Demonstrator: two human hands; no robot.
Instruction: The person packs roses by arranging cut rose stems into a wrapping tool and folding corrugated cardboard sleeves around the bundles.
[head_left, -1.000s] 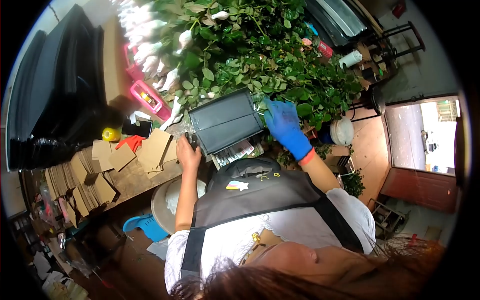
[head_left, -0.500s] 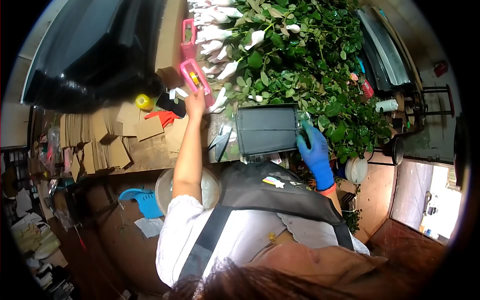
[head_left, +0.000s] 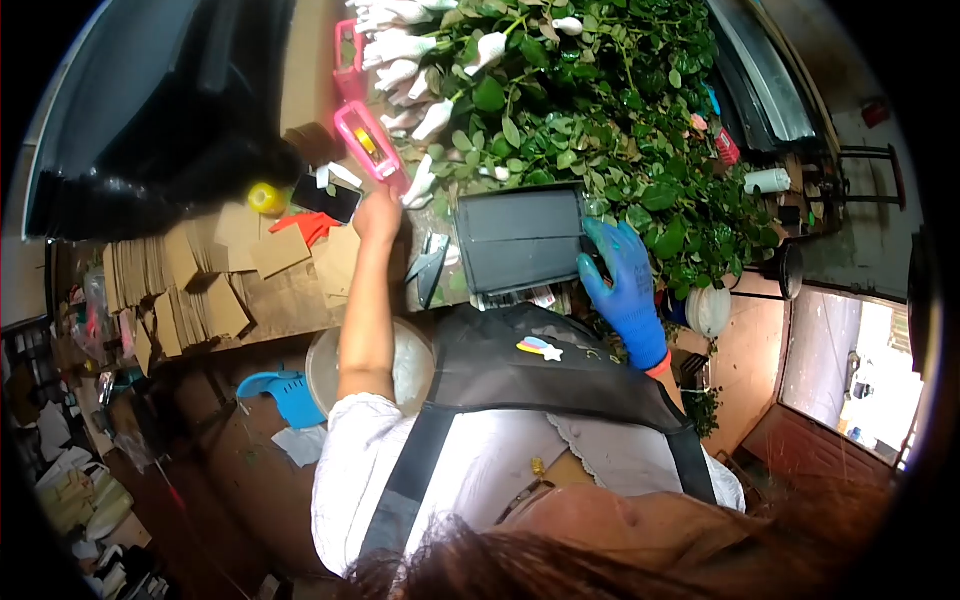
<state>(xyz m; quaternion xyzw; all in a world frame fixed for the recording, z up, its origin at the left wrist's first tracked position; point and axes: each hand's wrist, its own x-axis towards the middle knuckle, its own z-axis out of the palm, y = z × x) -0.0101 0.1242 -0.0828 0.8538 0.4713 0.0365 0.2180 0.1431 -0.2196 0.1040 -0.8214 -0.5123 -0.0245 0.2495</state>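
My left hand (head_left: 377, 217), bare, is closed at the near end of a pink tape dispenser (head_left: 357, 127) with a yellow roll in it. Whatever its fingers pinch is too small to make out. My right hand (head_left: 625, 285) wears a blue glove; its thumb and fingers are apart, the tips at the right edge of a dark grey rectangular tray-like piece (head_left: 520, 240). Between the hands lie grey-handled cutters (head_left: 428, 268). Leafy rose stems (head_left: 570, 130) with white-netted heads (head_left: 398, 75) cover the table beyond.
Stacked cardboard pieces (head_left: 140, 275), a phone (head_left: 327, 200), a yellow tape roll (head_left: 265, 198) and a red scrap (head_left: 305, 226) lie on the left. Black plastic sheeting (head_left: 150, 120) rises behind them. Below the table edge stand a pale bucket (head_left: 415, 365) and a blue plastic item (head_left: 290, 395).
My left hand has drawn back from the dispenser's roll toward its near end, fingers now closed. My gloved right fingers have shifted toward the grey piece's edge. The view has moved slightly.
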